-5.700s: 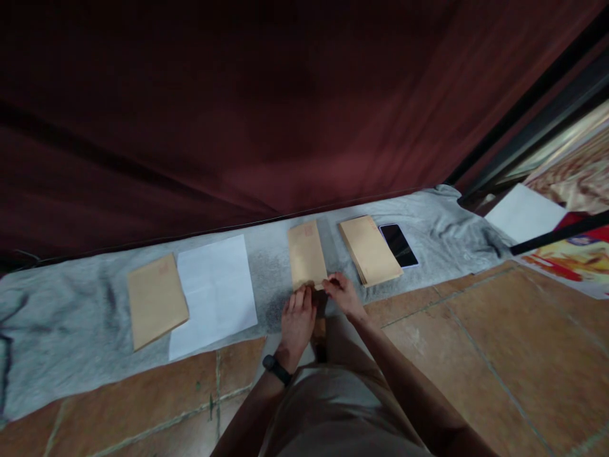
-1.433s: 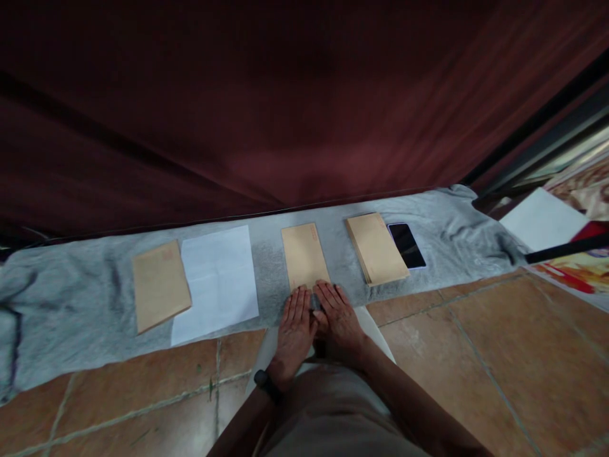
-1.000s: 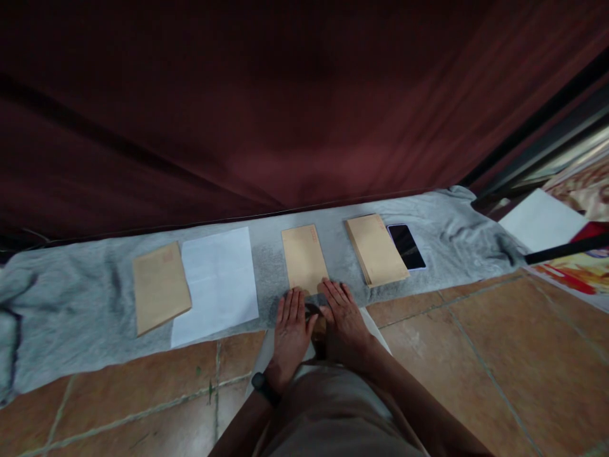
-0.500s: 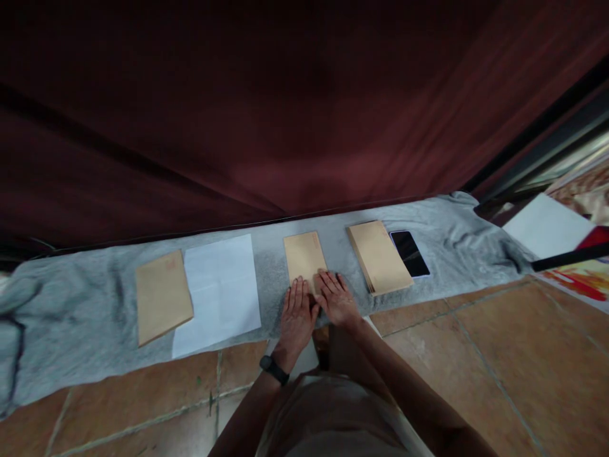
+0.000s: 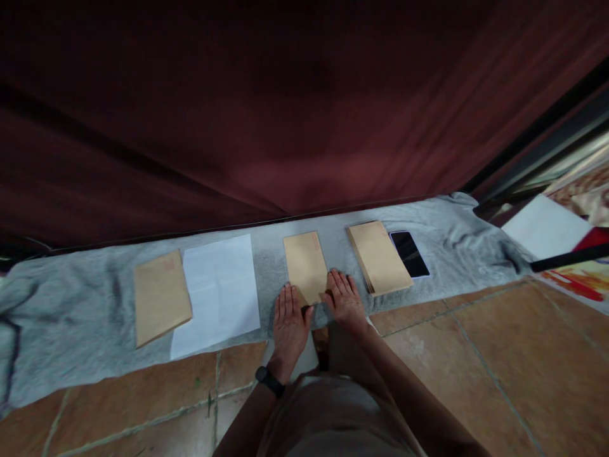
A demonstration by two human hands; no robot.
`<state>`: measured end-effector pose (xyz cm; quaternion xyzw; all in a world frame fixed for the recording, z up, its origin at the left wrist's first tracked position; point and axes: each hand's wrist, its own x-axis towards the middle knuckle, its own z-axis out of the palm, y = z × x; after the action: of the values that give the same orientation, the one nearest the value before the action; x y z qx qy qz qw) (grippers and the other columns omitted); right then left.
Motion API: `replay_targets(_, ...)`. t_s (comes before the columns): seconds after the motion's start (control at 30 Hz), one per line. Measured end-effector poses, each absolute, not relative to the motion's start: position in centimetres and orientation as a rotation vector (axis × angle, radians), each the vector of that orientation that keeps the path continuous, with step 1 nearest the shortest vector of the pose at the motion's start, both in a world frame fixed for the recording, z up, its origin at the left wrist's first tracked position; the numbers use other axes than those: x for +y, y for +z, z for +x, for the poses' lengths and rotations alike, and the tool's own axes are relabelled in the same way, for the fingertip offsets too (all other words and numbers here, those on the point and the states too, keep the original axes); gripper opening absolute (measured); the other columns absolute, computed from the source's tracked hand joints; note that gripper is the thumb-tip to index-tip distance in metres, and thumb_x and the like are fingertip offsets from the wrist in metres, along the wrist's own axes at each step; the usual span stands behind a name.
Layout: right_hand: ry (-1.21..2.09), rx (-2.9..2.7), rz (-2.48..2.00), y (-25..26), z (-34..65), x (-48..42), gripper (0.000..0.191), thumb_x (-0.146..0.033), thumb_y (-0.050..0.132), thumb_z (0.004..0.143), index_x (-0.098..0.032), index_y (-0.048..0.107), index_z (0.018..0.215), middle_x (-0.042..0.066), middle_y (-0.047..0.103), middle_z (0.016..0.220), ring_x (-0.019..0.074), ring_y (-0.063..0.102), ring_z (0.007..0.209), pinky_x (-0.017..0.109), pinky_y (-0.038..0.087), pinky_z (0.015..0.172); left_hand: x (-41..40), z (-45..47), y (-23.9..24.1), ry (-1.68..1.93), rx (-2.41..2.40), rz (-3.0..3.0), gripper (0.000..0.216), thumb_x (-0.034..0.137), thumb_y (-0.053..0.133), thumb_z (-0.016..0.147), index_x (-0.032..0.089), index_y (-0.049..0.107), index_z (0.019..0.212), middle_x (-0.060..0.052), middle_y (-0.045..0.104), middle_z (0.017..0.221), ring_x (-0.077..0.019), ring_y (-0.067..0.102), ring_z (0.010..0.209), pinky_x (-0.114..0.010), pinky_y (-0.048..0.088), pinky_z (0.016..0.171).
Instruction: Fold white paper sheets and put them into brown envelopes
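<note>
A brown paper envelope (image 5: 307,263) lies flat on the grey cloth in front of me, with small red print near its far end. At its near left corner rests my left hand (image 5: 290,324), palm down, fingers stretched out. Opposite, my right hand (image 5: 346,301) lies flat along the near right edge, fingers extended and fingertips touching or close to the paper. Neither hand grips anything. Right of the envelope sits a stack of brown envelopes (image 5: 383,259). To the left, more brown envelopes (image 5: 162,293) overlap a white paper sheet (image 5: 221,292).
A phone (image 5: 410,254) lies beside the stack on the right. Grey cloth (image 5: 80,304) covers the long narrow surface, with a dark red curtain (image 5: 304,139) rising behind it. Tiled floor (image 5: 457,362) shows in front; a black bar (image 5: 571,257) stands at the right end.
My hands have slid apart and slightly toward me, from together on the envelope's near part to its two near corners. More of the envelope now shows.
</note>
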<state>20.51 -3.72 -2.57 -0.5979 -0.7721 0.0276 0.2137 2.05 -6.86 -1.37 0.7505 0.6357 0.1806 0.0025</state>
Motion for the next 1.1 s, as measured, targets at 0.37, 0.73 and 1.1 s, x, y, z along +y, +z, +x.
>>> replay_targets(0.37, 0.076, -2.114, -1.685, -2.6, 20.5, -3.8, 0.052, -0.034, 0.041, 0.105, -0.009, 0.049, 0.15, 0.015, 0.049, 0.156, 0.0296, 0.042, 0.146, 0.049, 0.028, 0.123, -5.6, 1.0, -1.1, 0.881, 1.85, 1.914, 0.05, 0.02, 0.047, 0.097, 0.015, 0.049, 0.147, -0.016, 0.065, 0.137, -0.0277, 0.061, 0.126, -0.047, 0.05, 0.107)
replay_targets(0.73, 0.274, -2.226, -1.474, -1.1, 20.0, -6.1, 0.048, -0.024, 0.037, 0.106, -0.014, 0.046, 0.152, 0.011, 0.051, 0.155, 0.0242, 0.045, 0.145, 0.049, 0.031, 0.123, -9.2, 2.5, -0.4, 0.656, 1.65, 2.345, 0.053, 0.024, 0.039, 0.103, 0.018, 0.038, 0.156, -0.011, 0.045, 0.16, -0.026, 0.036, 0.151, -0.048, 0.037, 0.121)
replay_targets(1.1, 0.33, -2.141, -1.543, -1.0, 21.0, -8.5, 0.048, -0.019, 0.04, 0.103, -0.014, 0.046, 0.151, 0.014, 0.054, 0.151, 0.0261, 0.049, 0.139, 0.046, 0.04, 0.115, -10.7, 1.3, -0.7, 0.627, 1.722, 2.23, 0.051, 0.024, 0.043, 0.101, 0.014, 0.046, 0.151, -0.015, 0.045, 0.159, -0.0294, 0.039, 0.15, -0.051, 0.038, 0.12)
